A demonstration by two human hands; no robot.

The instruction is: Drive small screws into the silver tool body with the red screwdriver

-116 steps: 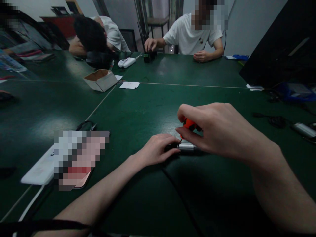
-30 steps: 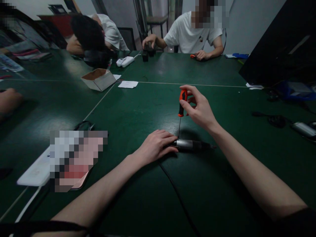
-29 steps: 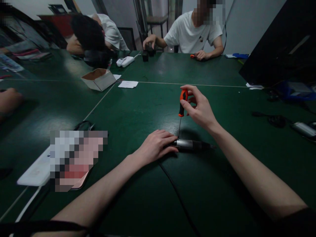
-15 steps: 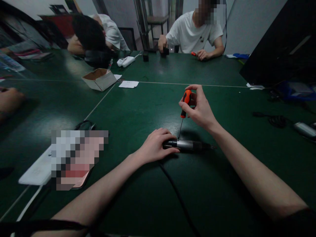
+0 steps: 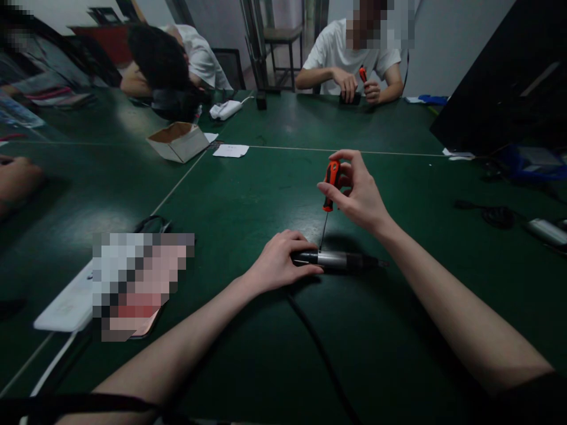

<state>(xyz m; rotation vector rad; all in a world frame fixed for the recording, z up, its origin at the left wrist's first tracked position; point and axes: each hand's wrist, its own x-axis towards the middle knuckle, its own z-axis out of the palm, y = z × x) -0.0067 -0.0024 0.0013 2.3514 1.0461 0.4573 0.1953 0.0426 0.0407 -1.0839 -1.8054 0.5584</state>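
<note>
My left hand [image 5: 283,258] is wrapped round the black end of a slim electric screwdriver [image 5: 334,260], black with a silver band, lying on the green table. Its narrow tip points right, and a black cord [image 5: 316,342] runs from the hand's side towards me. My right hand [image 5: 357,189] grips an orange-and-black hand screwdriver [image 5: 330,180] by its handle, the fingertips curled round it. That screwdriver stands nearly upright, its thin shaft meeting the upper side of the electric screwdriver beside my left fingertips. The exact point of contact is too small to make out.
Phones [image 5: 62,301] lie at the left with a white cable. Further back are an open cardboard box [image 5: 177,143] and a paper slip [image 5: 231,151]. A coiled black cord [image 5: 498,217] lies at the right. Across the table, a co-worker's hands [image 5: 358,88] hold an orange-handled tool and a black object.
The orange screwdriver's handle has turned in my right fingers and tipped slightly left. My left hand is still. The co-worker opposite has brought the black object and orange-handled tool together.
</note>
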